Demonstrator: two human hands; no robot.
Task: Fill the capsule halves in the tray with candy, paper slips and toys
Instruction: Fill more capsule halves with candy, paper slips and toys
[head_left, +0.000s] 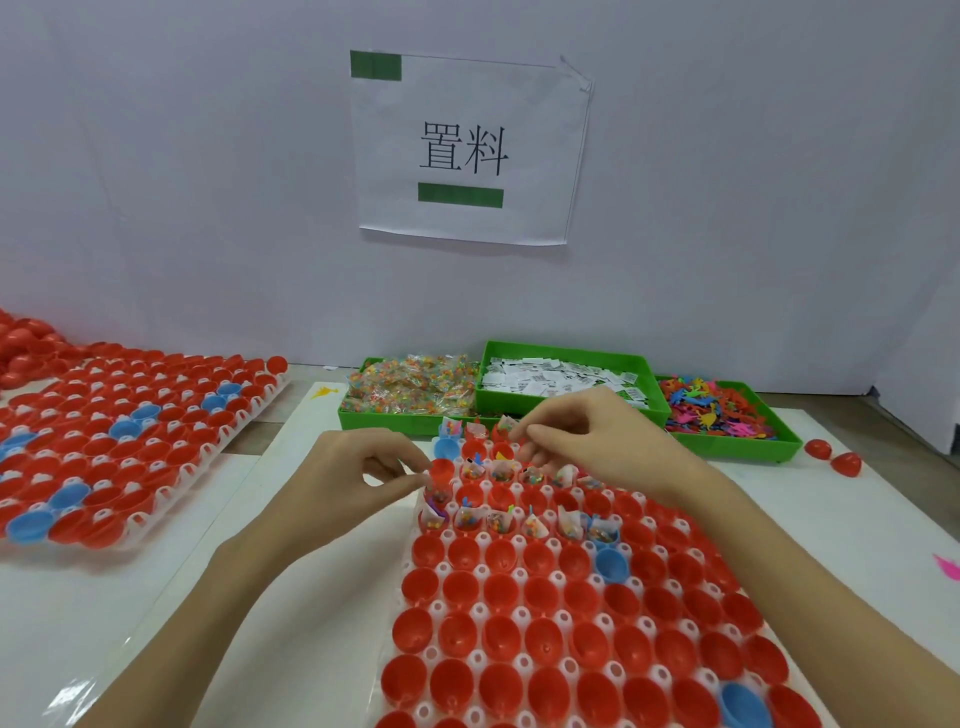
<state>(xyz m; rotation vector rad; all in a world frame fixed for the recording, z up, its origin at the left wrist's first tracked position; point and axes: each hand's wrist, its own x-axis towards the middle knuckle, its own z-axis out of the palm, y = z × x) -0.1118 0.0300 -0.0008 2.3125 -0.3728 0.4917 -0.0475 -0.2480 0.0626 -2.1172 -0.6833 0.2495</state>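
A white tray (524, 577) of red and a few blue capsule halves lies in front of me. Several halves in its far rows hold candy packets, paper slips and small toys (519, 522); the nearer rows are empty. My left hand (363, 480) is at the tray's far left edge, with thumb and forefinger pinching together over a candy packet (438, 497) in a half there. My right hand (587, 436) hovers over the far rows with its fingers curled. Whether it holds anything is hidden.
Three green bins stand behind the tray: candy packets (410, 389), paper slips (561, 374) and coloured toys (717, 410). A second tray (130, 441) of capsule halves lies at the left. Two loose red halves (831, 457) rest at the right. A white wall with a paper sign is behind.
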